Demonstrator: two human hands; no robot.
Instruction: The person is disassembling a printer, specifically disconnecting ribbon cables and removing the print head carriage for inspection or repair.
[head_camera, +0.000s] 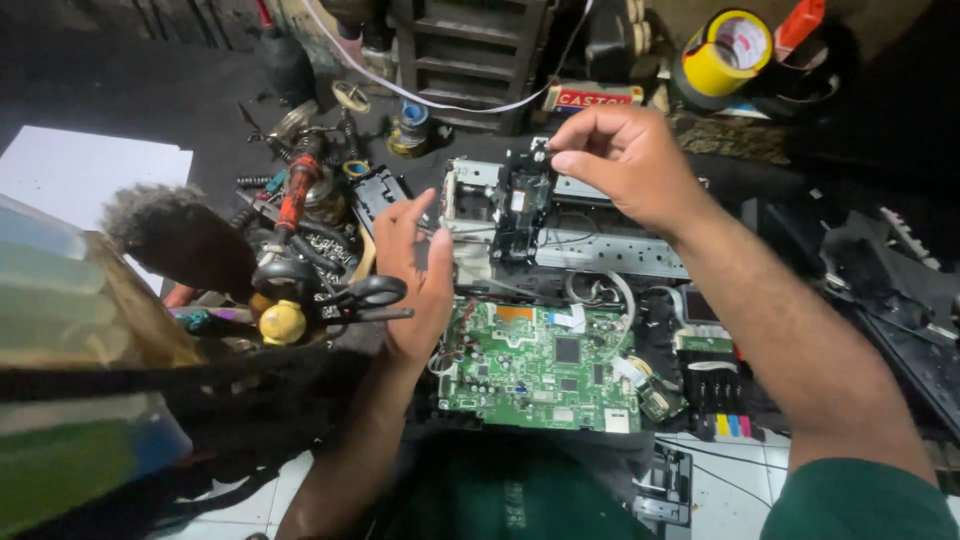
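Observation:
An opened printer mechanism lies before me, with a green circuit board (540, 365) in front and a metal carriage rail (610, 250) behind it. A black print-head carriage (522, 205) sits on the rail. My right hand (625, 160) reaches over it, fingertips pinched on a small part at the carriage's top edge. My left hand (418, 275) rests beside the left end of the mechanism, fingers apart and holding nothing, thumb near the frame.
A heap of tools sits at left: black scissors (365, 297), a red-handled screwdriver (298, 190), a brush (175, 235), springs. Yellow tape roll (722, 50) at the back right. White paper (85, 170) at far left. Ink cartridges (728, 405) by the board. Dark printer covers (890, 290) at right.

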